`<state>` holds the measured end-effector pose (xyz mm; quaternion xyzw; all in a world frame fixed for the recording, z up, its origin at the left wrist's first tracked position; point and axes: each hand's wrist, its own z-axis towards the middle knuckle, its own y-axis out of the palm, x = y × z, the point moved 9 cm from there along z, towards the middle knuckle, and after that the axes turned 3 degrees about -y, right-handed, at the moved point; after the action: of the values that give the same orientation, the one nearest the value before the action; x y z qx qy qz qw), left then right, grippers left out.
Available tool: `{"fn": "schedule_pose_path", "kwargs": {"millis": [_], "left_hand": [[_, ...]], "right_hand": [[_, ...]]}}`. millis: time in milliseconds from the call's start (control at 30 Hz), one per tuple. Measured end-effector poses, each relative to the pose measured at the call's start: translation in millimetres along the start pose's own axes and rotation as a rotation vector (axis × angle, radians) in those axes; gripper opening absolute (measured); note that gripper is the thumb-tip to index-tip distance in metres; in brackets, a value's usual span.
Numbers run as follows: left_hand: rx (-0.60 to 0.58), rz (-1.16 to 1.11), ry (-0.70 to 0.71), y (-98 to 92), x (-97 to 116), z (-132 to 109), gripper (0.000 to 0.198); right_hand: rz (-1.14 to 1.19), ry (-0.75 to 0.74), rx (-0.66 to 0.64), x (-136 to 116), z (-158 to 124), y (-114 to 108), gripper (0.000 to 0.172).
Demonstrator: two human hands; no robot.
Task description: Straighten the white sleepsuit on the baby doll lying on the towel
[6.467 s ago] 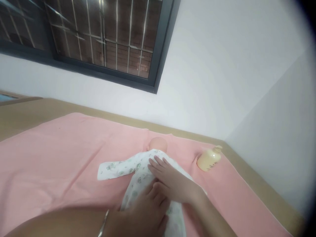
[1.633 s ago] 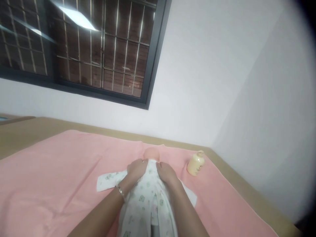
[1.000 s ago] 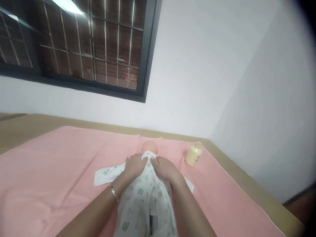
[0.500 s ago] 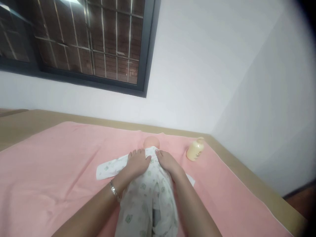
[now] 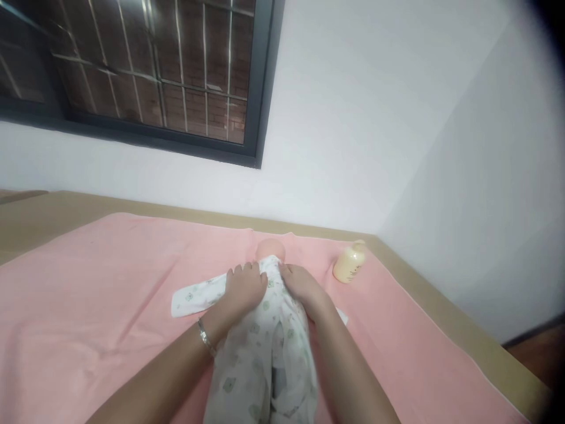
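A doll lies on its back, its bald head [image 5: 271, 249] showing at the far end. It wears a white baby garment [image 5: 256, 353] with small green prints, whose front hangs partly apart lower down. My left hand [image 5: 246, 287] grips the cloth at the left shoulder, fingers curled and thumb toward the neckline. A silver bracelet [image 5: 205, 335] circles that wrist. On the other side my right hand [image 5: 302, 285] holds the cloth by the right shoulder, its fingertips partly hidden. One sleeve [image 5: 196, 295] stretches out flat to the left; only the tip of the other [image 5: 342, 316] shows.
Beneath the doll spreads a pink sheet [image 5: 110, 282] over a tan surface [image 5: 83, 209]. A pale yellow pump bottle [image 5: 349, 263] stands on the sheet, right of the doll's head. Behind are a white wall [image 5: 344, 118] and a dark-framed barred window [image 5: 168, 65].
My left fingers have curled in more tightly on the cloth, and the thumb has drawn closer to them. My right hand has shifted slightly. The whole view has tilted a little.
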<state>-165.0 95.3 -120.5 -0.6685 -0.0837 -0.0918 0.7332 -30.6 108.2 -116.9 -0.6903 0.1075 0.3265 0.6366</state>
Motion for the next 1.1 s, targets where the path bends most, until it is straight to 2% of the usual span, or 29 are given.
{"fn": "schedule_pose_path", "kwargs": {"millis": [133, 233, 367, 633, 733, 933, 1000, 1100], "left_hand": [[0.012, 0.034, 0.007, -2.1, 2.7, -1.4, 0.04], [-0.038, -0.149, 0.029, 2.0, -7.1, 11.3, 0.041], [-0.105, -0.351, 0.052, 6.1, -15.5, 21.2, 0.047], [0.016, 0.012, 0.089, -3.0, 10.0, -2.8, 0.041], [-0.013, -0.016, 0.076, -0.8, 6.5, 0.5, 0.041], [-0.089, -0.218, 0.074, 2.7, -5.4, 14.4, 0.049], [-0.071, -0.182, 0.06, 0.1, -2.4, 9.4, 0.048], [0.021, 0.032, 0.022, -8.2, 7.0, -6.8, 0.042]], "right_hand": [[-0.048, 0.029, 0.017, 5.1, 3.9, 3.5, 0.077], [-0.116, 0.065, 0.011, -5.2, -6.8, -0.4, 0.084], [-0.123, 0.065, 0.002, -16.5, -15.4, -2.9, 0.084], [-0.102, 0.04, 0.015, 14.9, 11.6, 8.3, 0.074], [-0.114, 0.04, -0.003, 7.2, 3.6, 7.0, 0.076], [-0.114, 0.031, -0.024, -18.1, -18.6, 1.1, 0.076], [-0.109, 0.035, -0.025, -15.2, -15.1, 1.5, 0.076], [-0.101, 0.024, -0.022, -6.1, -3.9, 3.7, 0.074]]}}
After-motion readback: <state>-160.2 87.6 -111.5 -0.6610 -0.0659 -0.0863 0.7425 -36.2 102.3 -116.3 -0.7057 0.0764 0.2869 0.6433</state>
